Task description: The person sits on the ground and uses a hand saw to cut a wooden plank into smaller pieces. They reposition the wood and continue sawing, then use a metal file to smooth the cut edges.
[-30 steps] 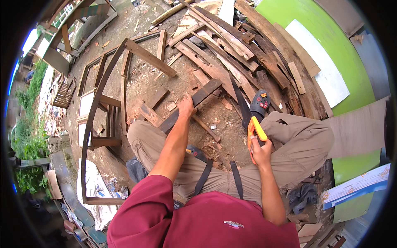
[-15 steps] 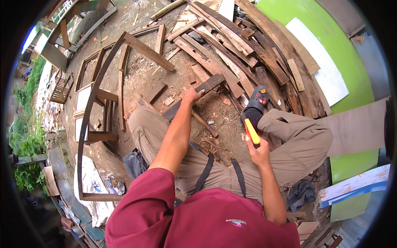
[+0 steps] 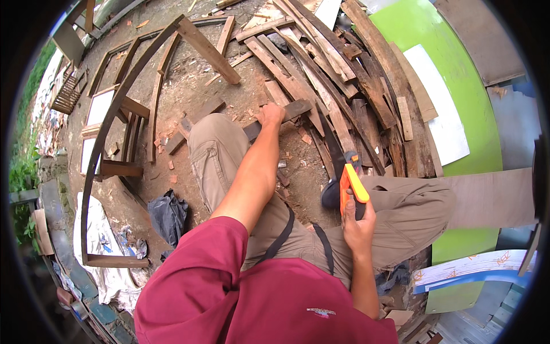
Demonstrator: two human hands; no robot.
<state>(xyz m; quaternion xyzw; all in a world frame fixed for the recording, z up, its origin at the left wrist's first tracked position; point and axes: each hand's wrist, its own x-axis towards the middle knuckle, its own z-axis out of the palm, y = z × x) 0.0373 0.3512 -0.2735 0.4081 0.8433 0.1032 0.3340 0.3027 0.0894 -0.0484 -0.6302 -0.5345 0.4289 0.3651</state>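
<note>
My left hand (image 3: 270, 114) is closed over a short dark wooden board (image 3: 297, 110), which slants across in front of my left knee. The board's far end sticks out to the right of the fingers. In my right hand (image 3: 359, 226) is a handsaw (image 3: 355, 186), gripped by its orange and yellow handle. Its dark blade (image 3: 332, 146) points up and away, with the tip close to the board's right end. Whether the teeth touch the board I cannot tell. The blade partly covers my shoe (image 3: 330, 194).
A pile of old planks (image 3: 344, 69) lies ahead to the right, beside a green panel (image 3: 458, 103) and a white sheet (image 3: 438, 103). A curved wooden frame (image 3: 106, 135) stands at the left. A black plastic bag (image 3: 168, 217) and wood offcuts (image 3: 207, 109) lie on the ground.
The handsaw has turned so that its blade now shows, reaching toward the board's right end. My left hand still grips the board. The whole view has shifted somewhat.
</note>
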